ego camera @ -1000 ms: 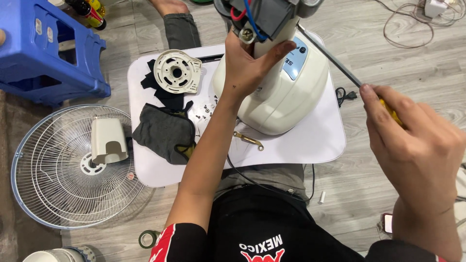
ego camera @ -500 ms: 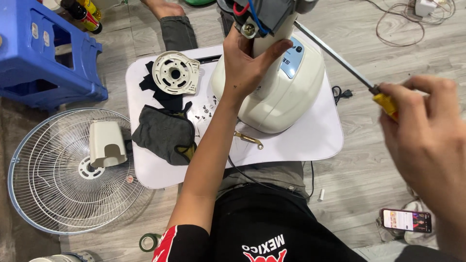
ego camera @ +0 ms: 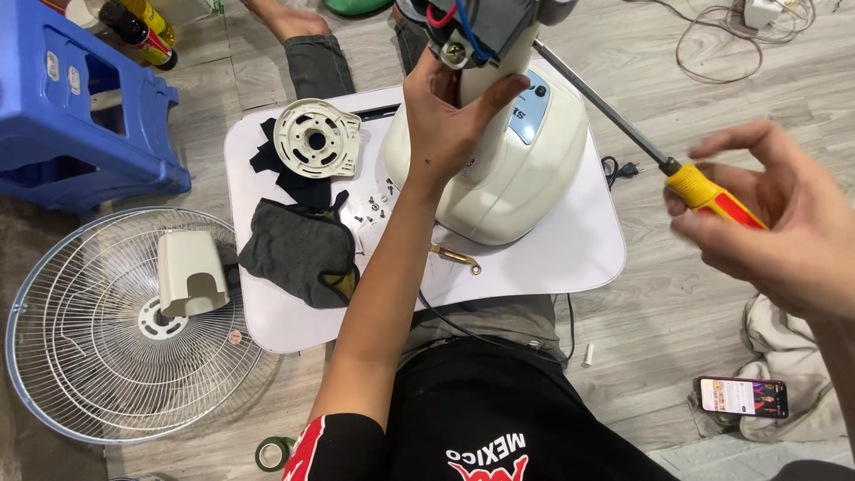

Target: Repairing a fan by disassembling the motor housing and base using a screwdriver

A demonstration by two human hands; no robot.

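Note:
My left hand [ego camera: 454, 111] grips the neck of a cream fan body [ego camera: 508, 169] that stands on a white tray table [ego camera: 570, 258]. At the top of the neck the motor part [ego camera: 476, 27] shows red and blue wires. My right hand [ego camera: 775, 227] holds a long screwdriver [ego camera: 623, 125] by its yellow and red handle, out to the right, with the shaft pointing up-left at the fan's top. On the tray lie a round cream motor cover [ego camera: 316, 138], dark cloth gloves [ego camera: 298, 249], small screws [ego camera: 374, 209] and a brass part [ego camera: 456, 258].
A wire fan guard [ego camera: 107, 374] lies on the floor at left with a cream housing piece [ego camera: 189, 272] on it. A blue plastic stool [ego camera: 71, 107] stands at upper left. A phone [ego camera: 741, 396] rests on a cloth at lower right. A roll of tape [ego camera: 272, 452] sits near my knee.
My right hand has drawn back to the right and down the screwdriver, showing more of the handle. The left hand stays on the fan neck.

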